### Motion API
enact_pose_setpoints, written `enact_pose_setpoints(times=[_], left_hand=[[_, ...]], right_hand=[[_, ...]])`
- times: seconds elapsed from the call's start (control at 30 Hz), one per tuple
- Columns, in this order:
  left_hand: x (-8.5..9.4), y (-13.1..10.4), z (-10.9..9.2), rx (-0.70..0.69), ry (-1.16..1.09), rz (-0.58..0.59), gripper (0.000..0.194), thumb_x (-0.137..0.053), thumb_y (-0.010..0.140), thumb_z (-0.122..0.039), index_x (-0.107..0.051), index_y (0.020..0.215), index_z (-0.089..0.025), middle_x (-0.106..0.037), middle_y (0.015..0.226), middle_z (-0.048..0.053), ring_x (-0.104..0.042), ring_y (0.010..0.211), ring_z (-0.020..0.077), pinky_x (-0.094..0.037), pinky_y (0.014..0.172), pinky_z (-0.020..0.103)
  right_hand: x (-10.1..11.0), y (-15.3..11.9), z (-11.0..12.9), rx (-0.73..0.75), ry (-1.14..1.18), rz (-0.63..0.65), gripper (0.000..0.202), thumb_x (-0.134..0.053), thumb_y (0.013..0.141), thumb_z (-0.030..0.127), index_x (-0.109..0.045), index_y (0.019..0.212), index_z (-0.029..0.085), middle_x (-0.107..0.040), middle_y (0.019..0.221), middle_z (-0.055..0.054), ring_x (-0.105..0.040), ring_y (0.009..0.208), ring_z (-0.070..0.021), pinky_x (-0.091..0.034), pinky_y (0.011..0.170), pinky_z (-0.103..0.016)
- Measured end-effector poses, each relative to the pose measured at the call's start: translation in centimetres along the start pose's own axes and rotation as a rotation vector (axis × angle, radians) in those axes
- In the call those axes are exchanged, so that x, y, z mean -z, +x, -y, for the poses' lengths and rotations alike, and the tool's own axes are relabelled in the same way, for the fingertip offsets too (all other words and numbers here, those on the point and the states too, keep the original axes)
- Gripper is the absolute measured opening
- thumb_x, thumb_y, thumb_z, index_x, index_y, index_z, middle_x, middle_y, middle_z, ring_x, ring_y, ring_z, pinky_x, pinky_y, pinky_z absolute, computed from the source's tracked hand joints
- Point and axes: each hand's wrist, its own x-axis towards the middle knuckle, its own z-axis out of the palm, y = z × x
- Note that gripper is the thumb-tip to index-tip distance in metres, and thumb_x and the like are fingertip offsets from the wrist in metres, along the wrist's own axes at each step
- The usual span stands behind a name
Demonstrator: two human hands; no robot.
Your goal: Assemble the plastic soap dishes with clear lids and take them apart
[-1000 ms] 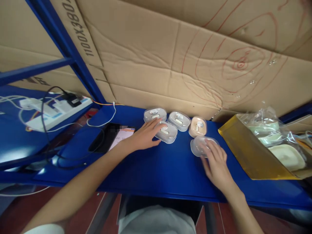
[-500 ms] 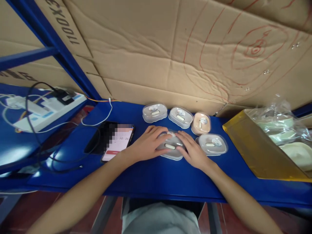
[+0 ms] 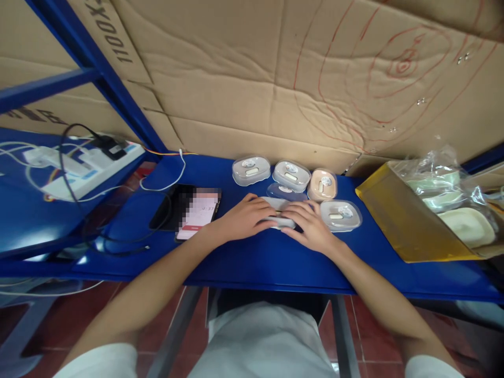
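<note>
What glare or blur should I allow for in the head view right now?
Head view: pale glare on the blue surface at far left; glints on the clear plastic bag; blocky pixels over part of the phone; fine detail soft on the grey case between the hands.

Your left hand (image 3: 249, 218) and right hand (image 3: 309, 224) grip a grey box (image 3: 282, 221) | clear lid (image 3: 286, 192) just behind | phone (image 3: 197, 216) on your left | yellow-sided carton (image 3: 384, 210) right

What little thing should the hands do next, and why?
Maybe the left hand should steady the grey box while the right hand lowers the clear cover: it sticks up behind that box, while the box to the right looks shut.
</note>
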Motion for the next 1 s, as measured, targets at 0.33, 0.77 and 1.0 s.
enact_pose_setpoints(times=[0.33,0.77,1.0], left_hand=[[-0.8,0.1,0.0,0.037,0.085,-0.083,0.032,-0.050,0.117,-0.042,-0.074,0.118,-0.021,-0.081,0.111,0.007,-0.073,0.110,0.0241,-0.041,0.105,0.042],[-0.9,0.2,0.7,0.286,0.196,-0.178,0.022,-0.052,0.109,-0.023,-0.073,0.108,-0.019,-0.076,0.109,0.010,-0.071,0.105,0.0286,-0.048,0.097,0.046],[-0.5,0.2,-1.6,-0.007,0.113,0.046,0.029,-0.067,0.106,-0.049,-0.073,0.113,-0.021,-0.074,0.116,0.009,-0.070,0.110,0.0272,-0.047,0.102,0.041]], right_hand=[[-0.5,-0.2,0.1,0.019,-0.048,-0.066,0.040,-0.058,0.112,0.041,-0.063,0.147,0.024,-0.071,0.146,-0.015,-0.063,0.139,-0.0310,-0.041,0.116,-0.051],[1.2,0.2,1.9,0.155,0.009,0.168,0.030,-0.057,0.113,0.038,-0.074,0.135,0.027,-0.081,0.130,-0.008,-0.072,0.123,-0.0260,-0.048,0.111,-0.047],[10.0,-5.1,-6.8,-0.401,-0.120,0.236,0.075,-0.081,0.090,0.067,-0.059,0.157,0.040,-0.044,0.175,-0.012,-0.041,0.160,-0.0483,-0.038,0.122,-0.071]])
